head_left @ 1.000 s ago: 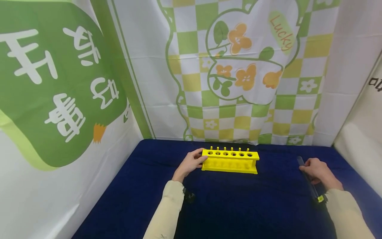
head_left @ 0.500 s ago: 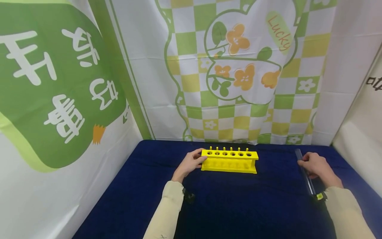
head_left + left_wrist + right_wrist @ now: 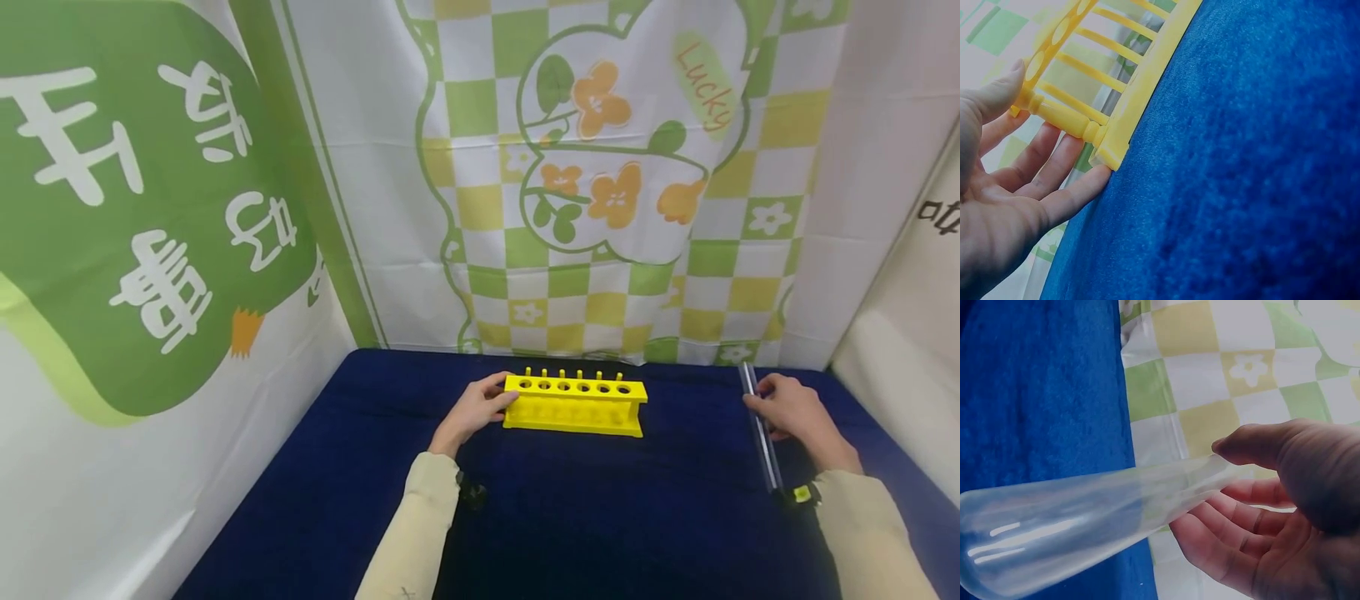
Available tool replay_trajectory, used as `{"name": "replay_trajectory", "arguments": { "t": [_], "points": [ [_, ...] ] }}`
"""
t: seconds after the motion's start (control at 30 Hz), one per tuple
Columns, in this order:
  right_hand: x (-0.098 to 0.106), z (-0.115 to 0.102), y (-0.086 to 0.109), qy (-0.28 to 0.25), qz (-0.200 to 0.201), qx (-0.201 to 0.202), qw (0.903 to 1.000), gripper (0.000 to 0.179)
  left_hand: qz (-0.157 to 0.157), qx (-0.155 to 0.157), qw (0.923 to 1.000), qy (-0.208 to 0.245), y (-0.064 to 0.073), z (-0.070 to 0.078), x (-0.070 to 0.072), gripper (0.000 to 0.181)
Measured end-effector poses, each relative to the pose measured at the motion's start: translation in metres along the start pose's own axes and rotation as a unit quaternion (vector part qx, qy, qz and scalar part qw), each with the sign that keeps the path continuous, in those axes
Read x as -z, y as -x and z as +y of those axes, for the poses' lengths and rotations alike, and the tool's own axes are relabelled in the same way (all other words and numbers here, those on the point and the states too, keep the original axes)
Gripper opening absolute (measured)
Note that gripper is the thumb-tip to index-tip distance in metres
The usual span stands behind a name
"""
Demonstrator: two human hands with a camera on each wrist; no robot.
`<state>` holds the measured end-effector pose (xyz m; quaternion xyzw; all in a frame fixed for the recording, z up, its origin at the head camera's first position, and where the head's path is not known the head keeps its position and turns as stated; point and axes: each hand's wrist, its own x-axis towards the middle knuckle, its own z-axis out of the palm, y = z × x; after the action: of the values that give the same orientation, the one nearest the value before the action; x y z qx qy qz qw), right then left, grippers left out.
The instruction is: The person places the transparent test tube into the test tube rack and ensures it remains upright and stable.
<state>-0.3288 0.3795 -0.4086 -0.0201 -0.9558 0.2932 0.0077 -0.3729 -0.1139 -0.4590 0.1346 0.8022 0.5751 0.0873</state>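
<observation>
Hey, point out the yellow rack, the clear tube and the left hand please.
Yellow rack (image 3: pixel 573 412): head view, on its base below the holes.
Clear tube (image 3: pixel 1088 519): right wrist view, middle of its wall.
Left hand (image 3: pixel 1007 212): left wrist view, on the palm.

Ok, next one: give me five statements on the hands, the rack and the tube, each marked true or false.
1. The left hand grips one end of the yellow rack. True.
2. The right hand holds a clear tube. True.
3. The tube stands in the rack. False: it is in the right hand, apart from the rack.
4. The rack has six round holes along its top. True.
5. The rack stands on red cloth. False: it stands on dark blue cloth.
</observation>
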Motion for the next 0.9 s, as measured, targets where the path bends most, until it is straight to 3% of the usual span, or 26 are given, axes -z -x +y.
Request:
{"name": "replay_trajectory", "arguments": {
  "t": [0.2, 0.6, 0.9],
  "points": [
    [0.002, -0.010, 0.003, 0.002, 0.017, 0.029, 0.9994, 0.051, -0.004, -0.010, 0.9999, 0.001, 0.000, 0.000, -0.001, 0.039],
    [0.002, -0.030, 0.011, 0.051, 0.035, 0.046, 0.9970, 0.056, -0.001, -0.006, 1.0000, -0.006, 0.002, -0.002, 0.001, 0.044],
    [0.001, -0.038, 0.014, 0.040, 0.054, 0.050, 0.9965, 0.057, -0.001, -0.007, 1.0000, -0.007, 0.001, -0.002, 0.001, 0.041]
  ]
}}
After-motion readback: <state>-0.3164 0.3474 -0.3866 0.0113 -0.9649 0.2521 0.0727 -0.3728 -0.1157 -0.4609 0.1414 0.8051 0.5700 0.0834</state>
